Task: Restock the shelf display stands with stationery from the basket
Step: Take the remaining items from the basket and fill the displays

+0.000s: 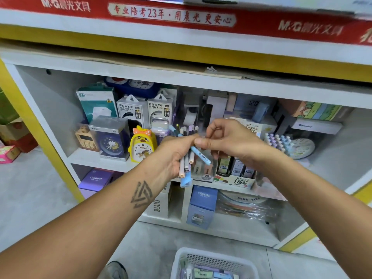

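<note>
You face a white shelf (pixel 104 158) with yellow trim, on grey floor (pixel 30 198); the basket (pixel 213 260) sits below. Your left hand (pixel 175 156) grips pastel pens (pixel 186 162); your right hand (pixel 227 139) pinches one blue pen (pixel 201 156).

— White shelving unit (pixel 50 109) with yellow trim (pixel 30 125), red banner (pixel 181 17) across the top!
— And grey floor (pixel 26 190) below, cardboard boxes (pixel 14 133) stacked at far left, everything evenly and brightly lit.
</note>
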Demonstrator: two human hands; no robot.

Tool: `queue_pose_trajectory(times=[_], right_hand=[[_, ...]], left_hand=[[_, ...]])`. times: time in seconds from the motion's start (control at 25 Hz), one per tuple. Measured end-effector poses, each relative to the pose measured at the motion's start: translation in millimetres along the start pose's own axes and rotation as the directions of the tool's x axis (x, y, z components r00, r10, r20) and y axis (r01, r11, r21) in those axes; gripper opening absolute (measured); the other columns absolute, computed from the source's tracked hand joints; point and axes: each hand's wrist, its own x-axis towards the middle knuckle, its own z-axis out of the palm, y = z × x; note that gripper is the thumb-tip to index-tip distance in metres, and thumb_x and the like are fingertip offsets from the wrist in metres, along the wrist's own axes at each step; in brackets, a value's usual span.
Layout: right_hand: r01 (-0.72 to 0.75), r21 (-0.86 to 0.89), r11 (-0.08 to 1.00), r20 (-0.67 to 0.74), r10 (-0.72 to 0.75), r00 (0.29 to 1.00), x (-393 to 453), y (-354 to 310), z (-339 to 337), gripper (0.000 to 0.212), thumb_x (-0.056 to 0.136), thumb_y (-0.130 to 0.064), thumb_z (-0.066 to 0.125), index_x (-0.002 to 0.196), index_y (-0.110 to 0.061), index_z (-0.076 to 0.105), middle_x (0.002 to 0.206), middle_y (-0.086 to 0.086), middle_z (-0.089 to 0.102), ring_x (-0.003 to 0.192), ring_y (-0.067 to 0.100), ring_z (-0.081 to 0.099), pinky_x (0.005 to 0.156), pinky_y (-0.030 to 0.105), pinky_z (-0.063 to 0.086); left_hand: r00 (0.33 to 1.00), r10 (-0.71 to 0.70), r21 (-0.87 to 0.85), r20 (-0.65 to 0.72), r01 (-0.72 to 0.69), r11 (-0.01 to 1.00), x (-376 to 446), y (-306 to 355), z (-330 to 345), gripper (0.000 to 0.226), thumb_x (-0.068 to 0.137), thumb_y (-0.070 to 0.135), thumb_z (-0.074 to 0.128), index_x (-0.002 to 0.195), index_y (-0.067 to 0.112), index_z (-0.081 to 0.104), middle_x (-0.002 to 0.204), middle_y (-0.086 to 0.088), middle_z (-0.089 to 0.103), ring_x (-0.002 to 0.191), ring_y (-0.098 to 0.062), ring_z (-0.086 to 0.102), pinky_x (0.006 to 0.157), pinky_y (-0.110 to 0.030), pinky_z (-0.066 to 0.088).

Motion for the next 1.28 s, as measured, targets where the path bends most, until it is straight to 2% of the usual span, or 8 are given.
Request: queue_pose_trajectory(times=[0.16, 0.24, 0.32, 0.44, 0.56, 0.72, 0.96, 1.28], right_hand=[[-0.006, 0.203, 0.979, -0.045, 0.015, 0.999, -28, 15, -13, 0.045, 0.078, -0.006, 0.084, 0.105, -0.004, 0.048, 0.063, 0.010, 0.068, 0.046, 0.012, 0.057, 0.041, 0.021, 0.041], [0.006, 0.252, 0.968, -0.080, 0.014, 0.997, -39, 21, -27, 0.047, 0.080, 0.002, 0.079, 0.113, 0.000, 0.046, 0.063, 0.012, 0.068, 0.047, 0.016, 0.058, 0.043, 0.022, 0.045], [-0.001, 0.254, 0.967, -0.124, 0.033, 0.992, -50, 29, -44, 0.063, 0.080, 0.006, 0.077, 0.132, -0.004, 0.041, 0.067, 0.016, 0.069, 0.051, 0.020, 0.061, 0.049, 0.026, 0.051], [-0.022, 0.133, 0.991, -0.239, 0.053, 0.970, -65, 44, -78, 0.104, 0.080, 0.006, 0.076, 0.157, -0.028, 0.015, 0.074, 0.025, 0.071, 0.057, 0.027, 0.066, 0.061, 0.035, 0.054], [0.003, 0.150, 0.989, -0.320, 0.046, 0.946, -79, 56, -110, 0.112, 0.080, 0.010, 0.074, 0.160, -0.033, 0.008, 0.069, 0.022, 0.070, 0.054, 0.027, 0.068, 0.058, 0.031, 0.056], [0.005, 0.062, 0.998, -0.392, 0.020, 0.920, -95, 69, -133, 0.093, 0.080, 0.009, 0.076, 0.151, -0.031, 0.031, 0.066, 0.021, 0.069, 0.056, 0.029, 0.069, 0.060, 0.032, 0.058], [0.044, -0.309, 0.950, -0.623, -0.237, 0.745, -102, 87, -149, 0.020, 0.089, -0.004, 0.071, 0.100, -0.019, 0.061, 0.077, 0.016, 0.067, 0.067, 0.022, 0.072, 0.064, 0.036, 0.061], [-0.023, -0.627, 0.779, -0.434, -0.325, 0.840, -104, 109, -134, 0.008, 0.093, -0.012, 0.069, 0.099, -0.012, 0.065, 0.082, 0.007, 0.071, 0.078, 0.017, 0.071, 0.077, 0.041, 0.059]], left_hand=[[0.999, 0.006, -0.012, 0.047, -0.005, 1.000, 0, -14, 38, 0.040, 0.075, 0.019, 0.083, 0.101, -0.006, 0.067, 0.082, -0.029, 0.071, 0.067, -0.039, 0.071, 0.059, -0.052, 0.060], [0.991, -0.049, -0.009, 0.122, 0.050, 0.999, 0, -19, 54, 0.050, 0.072, 0.032, 0.086, 0.104, -0.002, 0.069, 0.085, -0.026, 0.067, 0.066, -0.033, 0.066, 0.057, -0.041, 0.059], [0.979, -0.057, -0.037, 0.195, 0.066, 0.997, 1, -21, 68, 0.035, 0.071, 0.028, 0.086, 0.091, 0.003, 0.071, 0.066, -0.013, 0.061, 0.048, -0.018, 0.055, 0.045, -0.022, 0.049], [0.956, -0.040, -0.059, 0.291, 0.060, 0.997, 7, -29, 87, 0.024, 0.065, 0.015, 0.084, 0.081, 0.007, 0.067, 0.058, -0.005, 0.058, 0.041, -0.009, 0.050, 0.037, -0.018, 0.041], [0.945, -0.039, -0.018, 0.324, 0.047, 0.999, 8, -39, 105, 0.024, 0.065, 0.010, 0.082, 0.082, 0.006, 0.065, 0.058, -0.004, 0.060, 0.041, -0.009, 0.050, 0.037, -0.018, 0.040], [0.952, -0.026, -0.014, 0.306, 0.031, 0.999, 10, -50, 117, 0.022, 0.072, 0.004, 0.080, 0.090, 0.001, 0.068, 0.061, -0.006, 0.063, 0.043, -0.011, 0.050, 0.038, -0.019, 0.041], [0.953, -0.030, 0.006, 0.301, 0.030, 1.000, 7, -58, 127, 0.020, 0.078, 0.006, 0.079, 0.093, 0.002, 0.065, 0.065, -0.007, 0.057, 0.047, -0.013, 0.049, 0.040, -0.019, 0.041], [0.949, -0.042, 0.017, 0.314, 0.039, 0.999, 5, -59, 128, 0.016, 0.081, 0.006, 0.076, 0.090, 0.005, 0.063, 0.064, -0.006, 0.056, 0.047, -0.012, 0.049, 0.040, -0.019, 0.040]])
